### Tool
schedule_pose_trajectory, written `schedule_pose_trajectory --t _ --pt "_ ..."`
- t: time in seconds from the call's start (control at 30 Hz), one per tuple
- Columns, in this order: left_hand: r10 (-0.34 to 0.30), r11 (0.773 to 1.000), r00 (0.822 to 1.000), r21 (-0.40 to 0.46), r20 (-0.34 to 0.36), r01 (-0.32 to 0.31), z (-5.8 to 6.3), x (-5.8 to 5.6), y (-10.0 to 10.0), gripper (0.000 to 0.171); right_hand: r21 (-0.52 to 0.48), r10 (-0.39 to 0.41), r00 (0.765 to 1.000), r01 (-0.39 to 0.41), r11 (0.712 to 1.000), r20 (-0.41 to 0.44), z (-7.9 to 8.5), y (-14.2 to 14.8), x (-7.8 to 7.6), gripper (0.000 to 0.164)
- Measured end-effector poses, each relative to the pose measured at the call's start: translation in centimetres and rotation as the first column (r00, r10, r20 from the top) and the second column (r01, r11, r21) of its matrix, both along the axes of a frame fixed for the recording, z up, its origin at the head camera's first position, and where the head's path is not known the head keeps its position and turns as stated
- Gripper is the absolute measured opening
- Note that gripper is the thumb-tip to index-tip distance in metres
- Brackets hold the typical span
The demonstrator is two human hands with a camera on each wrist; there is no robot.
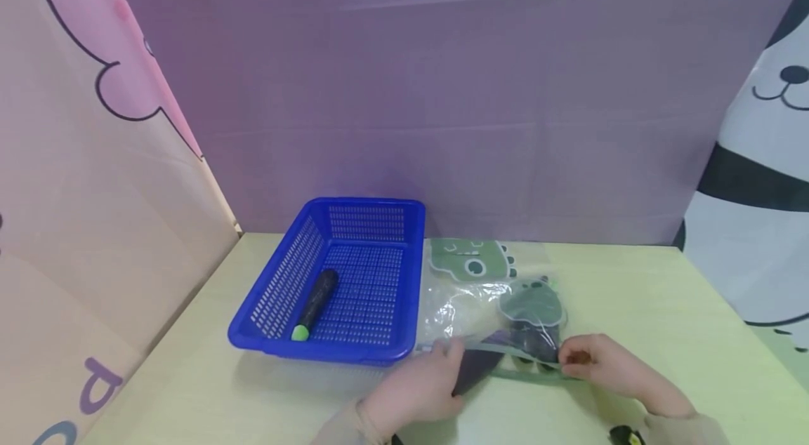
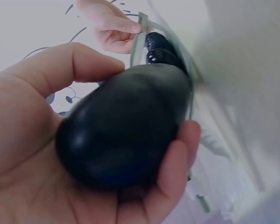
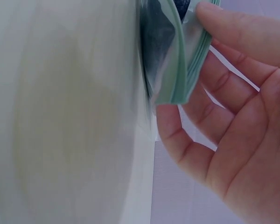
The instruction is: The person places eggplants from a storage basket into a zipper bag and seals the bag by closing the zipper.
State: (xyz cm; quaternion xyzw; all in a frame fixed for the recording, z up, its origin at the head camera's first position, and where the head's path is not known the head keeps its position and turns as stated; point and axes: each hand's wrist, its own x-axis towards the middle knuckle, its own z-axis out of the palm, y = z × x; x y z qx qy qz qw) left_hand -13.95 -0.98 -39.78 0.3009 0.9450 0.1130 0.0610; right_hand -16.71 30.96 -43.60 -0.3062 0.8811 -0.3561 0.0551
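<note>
My left hand grips a dark, glossy eggplant, thumb on one side and fingers curled round the other. The eggplant's narrower end points into the mouth of a clear zip bag with green cartoon prints, lying to the right of the basket. At the bag's right end, my right hand pinches the green zip edge between thumb and fingers. Dark, shiny items lie inside the bag; the film and prints partly hide them.
A blue plastic basket stands left of the bag. A long dark vegetable with a bright green end lies in it. The pale table meets a purple cloth at the back, with printed cloths at both sides.
</note>
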Motion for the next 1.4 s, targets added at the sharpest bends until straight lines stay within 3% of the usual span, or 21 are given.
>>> schedule_pose_trajectory --t 0.4,0.67,0.9,1.4 --pt "-0.092 0.994 0.995 -0.06 -0.036 0.09 0.84 0.61 -0.5 0.053 -0.015 0.021 0.999 -0.022 1.0 -0.043 -0.16 0.15 -0.06 0.008" --pt "-0.114 0.984 0.992 -0.133 0.053 0.12 0.73 0.63 -0.41 0.06 -0.021 0.029 0.998 -0.03 0.999 -0.06 -0.32 0.21 -0.16 0.009" --pt "-0.105 0.985 0.991 -0.125 0.089 0.116 0.87 0.6 -0.45 0.071 -0.019 0.03 0.998 -0.031 0.999 -0.052 -0.22 0.18 -0.11 0.009" --pt "-0.153 0.979 0.986 -0.125 0.064 0.16 0.55 0.14 -0.64 0.067 -0.019 0.021 0.999 -0.022 1.0 -0.041 0.02 0.08 -0.01 0.006"
